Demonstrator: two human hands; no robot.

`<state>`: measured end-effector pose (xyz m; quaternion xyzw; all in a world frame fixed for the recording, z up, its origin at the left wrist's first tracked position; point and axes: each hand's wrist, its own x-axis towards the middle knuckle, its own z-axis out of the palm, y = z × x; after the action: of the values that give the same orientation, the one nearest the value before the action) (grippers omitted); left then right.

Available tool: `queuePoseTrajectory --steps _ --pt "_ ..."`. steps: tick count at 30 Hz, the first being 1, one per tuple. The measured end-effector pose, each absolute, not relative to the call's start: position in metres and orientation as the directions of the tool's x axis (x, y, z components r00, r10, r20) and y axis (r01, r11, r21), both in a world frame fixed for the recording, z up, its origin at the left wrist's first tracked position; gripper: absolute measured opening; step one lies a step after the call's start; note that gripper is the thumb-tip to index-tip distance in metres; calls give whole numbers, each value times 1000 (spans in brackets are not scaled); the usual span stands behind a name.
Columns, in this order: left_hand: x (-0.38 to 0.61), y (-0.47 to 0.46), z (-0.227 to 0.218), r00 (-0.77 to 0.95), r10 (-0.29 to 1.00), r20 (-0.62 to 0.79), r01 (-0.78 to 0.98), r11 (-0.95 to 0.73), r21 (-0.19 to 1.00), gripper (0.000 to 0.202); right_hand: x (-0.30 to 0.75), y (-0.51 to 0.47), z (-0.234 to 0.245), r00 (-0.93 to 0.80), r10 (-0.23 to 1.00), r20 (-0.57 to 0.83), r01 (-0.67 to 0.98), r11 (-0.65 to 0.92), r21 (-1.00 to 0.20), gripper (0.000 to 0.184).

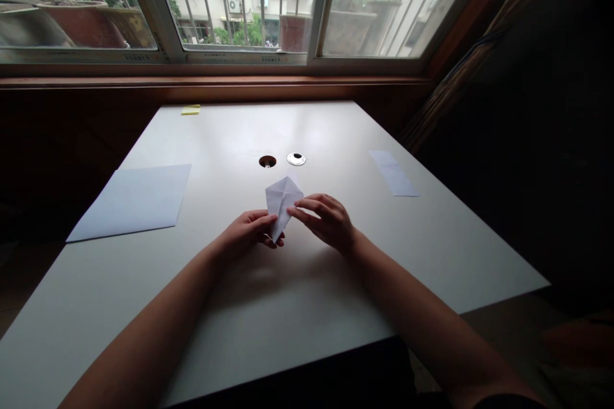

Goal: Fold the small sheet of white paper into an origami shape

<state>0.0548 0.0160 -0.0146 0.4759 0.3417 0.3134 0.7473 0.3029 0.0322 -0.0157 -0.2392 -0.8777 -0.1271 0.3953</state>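
Observation:
A folded sheet of white paper (283, 198), kite-shaped with crease lines across it, is held up over the table in front of me. Its narrow point faces down toward me. My left hand (254, 228) pinches the lower left edge, thumb on top and fingers underneath. On the other side, the thumb and fingertips of my right hand (329, 218) close on the paper's right edge. The paper's underside and some fingertips behind it are hidden.
On the white table (336, 307) lie a stack of white paper (134, 201) at left, a paper strip (393, 174) at right and yellow sticky notes (190, 110) at the far edge. Beyond the folded paper are a round cable hole (267, 162) and its metal cover (296, 159).

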Motion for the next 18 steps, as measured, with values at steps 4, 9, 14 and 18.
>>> queuePoseTrajectory --steps 4,9,14,18 --pt "57 19 -17 463 873 -153 -198 270 942 34 302 31 -18 -593 323 737 505 863 27 36" --pt "57 23 -18 336 939 -72 -262 167 950 33 300 31 -16 -632 286 720 450 892 41 34" --pt "55 25 -18 320 943 -90 -238 172 956 34 301 31 -11 -671 278 687 421 906 44 34" --pt "54 25 -19 313 944 -105 -237 185 954 35 302 33 -12 -674 310 671 437 899 23 32"
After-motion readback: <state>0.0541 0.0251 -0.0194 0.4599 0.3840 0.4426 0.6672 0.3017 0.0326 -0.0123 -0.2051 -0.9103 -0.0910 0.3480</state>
